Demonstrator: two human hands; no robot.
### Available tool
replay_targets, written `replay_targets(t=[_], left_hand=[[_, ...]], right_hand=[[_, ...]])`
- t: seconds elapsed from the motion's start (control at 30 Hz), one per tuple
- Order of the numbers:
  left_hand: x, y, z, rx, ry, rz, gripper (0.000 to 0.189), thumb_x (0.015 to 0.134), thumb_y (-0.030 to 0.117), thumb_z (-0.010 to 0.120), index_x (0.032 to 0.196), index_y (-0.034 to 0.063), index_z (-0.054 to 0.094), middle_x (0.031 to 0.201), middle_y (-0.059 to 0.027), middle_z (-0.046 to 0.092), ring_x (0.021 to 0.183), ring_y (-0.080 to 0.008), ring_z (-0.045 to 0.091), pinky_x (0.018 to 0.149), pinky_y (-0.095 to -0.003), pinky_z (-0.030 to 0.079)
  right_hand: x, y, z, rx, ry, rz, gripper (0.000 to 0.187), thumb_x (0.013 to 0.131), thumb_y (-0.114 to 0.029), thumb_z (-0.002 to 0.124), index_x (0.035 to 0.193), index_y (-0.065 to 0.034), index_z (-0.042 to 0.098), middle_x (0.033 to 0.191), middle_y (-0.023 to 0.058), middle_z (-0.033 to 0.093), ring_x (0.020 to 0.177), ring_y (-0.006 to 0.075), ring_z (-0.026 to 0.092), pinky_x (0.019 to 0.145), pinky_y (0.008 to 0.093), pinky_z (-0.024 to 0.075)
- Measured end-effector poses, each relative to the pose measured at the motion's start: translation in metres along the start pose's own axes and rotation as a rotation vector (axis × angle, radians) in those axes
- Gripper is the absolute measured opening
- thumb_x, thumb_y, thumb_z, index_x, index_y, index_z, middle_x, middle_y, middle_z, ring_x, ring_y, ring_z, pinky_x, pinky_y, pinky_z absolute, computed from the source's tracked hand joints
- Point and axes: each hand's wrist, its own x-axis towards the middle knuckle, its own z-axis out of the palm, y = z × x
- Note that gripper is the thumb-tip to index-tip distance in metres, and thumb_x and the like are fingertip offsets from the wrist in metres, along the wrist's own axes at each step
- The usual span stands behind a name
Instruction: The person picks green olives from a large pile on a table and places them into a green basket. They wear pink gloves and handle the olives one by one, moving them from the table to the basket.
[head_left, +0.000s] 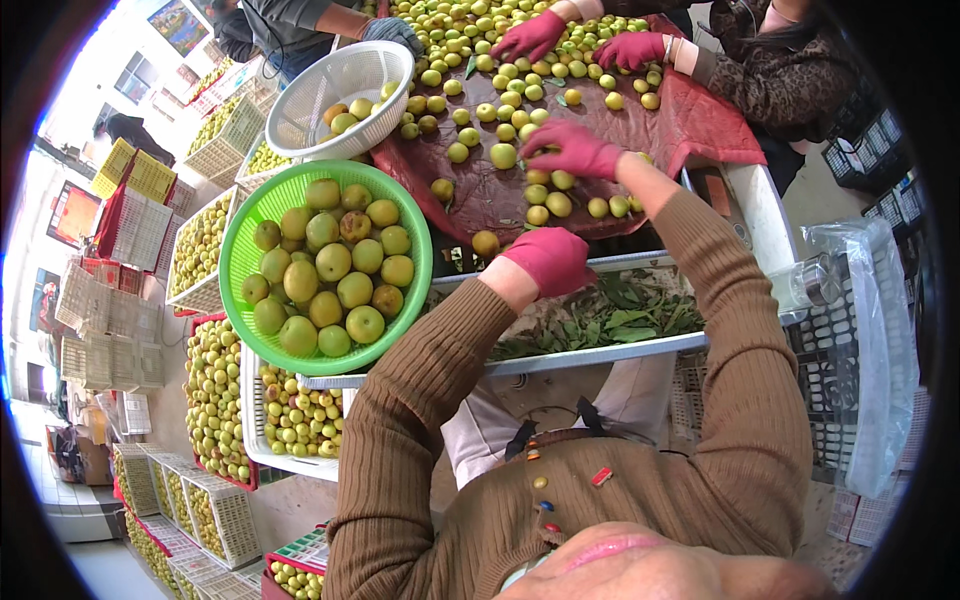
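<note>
My right hand (574, 148), in a pink glove, reaches over the dark red sheet (480, 184) with its fingers apart. Yellow-green jujubes (503, 156) lie loose beneath and beside those fingers. Nearer my body, my left hand (551, 261), gloved likewise, is curled above the sheet's front edge. Its fingertips are turned away, so whether it holds anything is hidden. A browner jujube (485, 243) sits just beyond that wrist. On the left stands a green plastic colander (234, 300) filled with larger jujubes (333, 261).
A white colander (289, 124) holds several jujubes, close to a co-worker's grey-gloved hand (394, 34). Another person's pink-gloved hands (532, 36) touch fruit across the sheet. Before me, a trough (525, 367) contains green leaves (607, 322). Fruit-filled crates (251, 435) stand left; a glass jar (806, 283) lies right.
</note>
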Motion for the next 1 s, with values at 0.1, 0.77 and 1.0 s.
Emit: replay_targets(t=[0.1,0.77,1.0], left_hand=[[-0.005,0.000,-0.003,-0.016,0.003,-0.022,0.045,0.088,0.049,0.062,0.109,0.0103,0.072,0.099,-0.0172,0.072,0.094,-0.0379,0.069,0.084,-0.0483,0.054],[-0.007,0.000,0.000,-0.009,0.066,0.007,0.040,0.086,0.044,0.063,0.101,0.0086,0.074,0.097,-0.0178,0.072,0.093,-0.0371,0.069,0.082,-0.0475,0.054],[0.001,0.007,-0.003,-0.028,0.070,0.064,0.039,0.086,0.043,0.063,0.094,0.0072,0.076,0.091,-0.0165,0.073,0.086,-0.0375,0.070,0.077,-0.0489,0.055]], right_hand=[[-0.037,0.037,-0.025,0.128,0.268,0.220,0.059,0.085,-0.042,0.073,0.131,-0.0067,0.061,0.133,0.0174,0.060,0.117,0.0364,0.060,0.100,0.0404,0.0471],[-0.007,0.044,-0.017,-0.118,0.309,0.252,0.082,0.084,-0.054,0.069,0.143,-0.0002,0.047,0.144,0.0216,0.052,0.133,0.0368,0.049,0.112,0.0410,0.0384],[0.067,0.106,0.008,-0.222,0.460,0.680,0.094,0.080,-0.079,0.056,0.156,-0.0316,0.028,0.166,0.0102,0.015,0.146,0.0475,0.024,0.114,0.0623,0.0236]])
